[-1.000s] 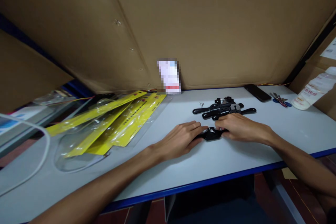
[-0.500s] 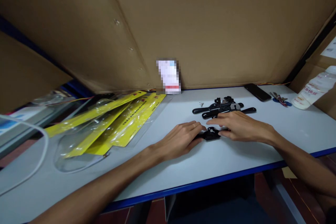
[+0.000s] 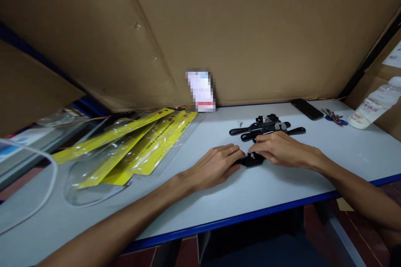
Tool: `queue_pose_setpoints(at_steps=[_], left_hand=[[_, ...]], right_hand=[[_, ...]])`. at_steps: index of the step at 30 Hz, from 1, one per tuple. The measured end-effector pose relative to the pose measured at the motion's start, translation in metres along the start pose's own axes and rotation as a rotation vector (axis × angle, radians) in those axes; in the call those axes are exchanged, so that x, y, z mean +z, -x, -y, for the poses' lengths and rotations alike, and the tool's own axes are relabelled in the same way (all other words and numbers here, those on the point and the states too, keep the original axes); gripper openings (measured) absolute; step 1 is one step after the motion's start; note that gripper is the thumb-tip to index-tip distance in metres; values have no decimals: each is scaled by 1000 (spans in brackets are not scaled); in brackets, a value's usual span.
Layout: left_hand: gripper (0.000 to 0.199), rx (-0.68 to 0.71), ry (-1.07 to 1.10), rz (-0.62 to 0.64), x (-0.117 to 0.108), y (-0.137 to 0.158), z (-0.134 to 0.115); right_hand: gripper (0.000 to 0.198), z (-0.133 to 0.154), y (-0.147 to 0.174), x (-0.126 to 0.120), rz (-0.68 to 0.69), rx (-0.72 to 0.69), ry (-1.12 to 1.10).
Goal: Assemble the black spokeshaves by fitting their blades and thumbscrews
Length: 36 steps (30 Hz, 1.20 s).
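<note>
A black spokeshave (image 3: 254, 161) lies low over the near part of the table, between my two hands. My left hand (image 3: 217, 162) is closed around its left handle, which the fingers mostly cover. My right hand (image 3: 275, 148) is curled over its right side, hiding that handle. The right index fingertip reaches the body, beside a small silver screw (image 3: 252, 156). Whether that finger touches the screw, I cannot tell. Just beyond the right hand lie several more black spokeshaves (image 3: 247, 135) in a pile, with a grey slotted blade (image 3: 280, 126) on top.
Small silver screws (image 3: 239, 124) lie left of the pile. Yellow cards in clear packaging (image 3: 163, 144) spread over the left side, near a white cable (image 3: 55, 175). A black phone (image 3: 307, 109), keys (image 3: 334, 117) and a bottle (image 3: 372, 106) stand or lie right. Cardboard (image 3: 250, 37) walls the back.
My right hand has moved slightly left over the spokeshave, its fingers drawing in toward the middle. A silver screw now shows there. My left hand keeps its hold.
</note>
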<state>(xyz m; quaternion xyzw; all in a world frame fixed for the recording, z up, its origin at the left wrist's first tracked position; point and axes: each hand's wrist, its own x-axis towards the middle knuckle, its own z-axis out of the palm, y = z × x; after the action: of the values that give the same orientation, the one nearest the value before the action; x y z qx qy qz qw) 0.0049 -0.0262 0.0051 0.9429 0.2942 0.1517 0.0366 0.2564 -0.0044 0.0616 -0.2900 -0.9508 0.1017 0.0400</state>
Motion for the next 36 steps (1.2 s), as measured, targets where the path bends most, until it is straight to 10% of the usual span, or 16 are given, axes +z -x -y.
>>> queue_pose_setpoints(at_steps=[36], left_hand=[[21, -31, 4, 38, -1, -1, -1]], right_hand=[[28, -2, -4, 6, -58, 121, -97]])
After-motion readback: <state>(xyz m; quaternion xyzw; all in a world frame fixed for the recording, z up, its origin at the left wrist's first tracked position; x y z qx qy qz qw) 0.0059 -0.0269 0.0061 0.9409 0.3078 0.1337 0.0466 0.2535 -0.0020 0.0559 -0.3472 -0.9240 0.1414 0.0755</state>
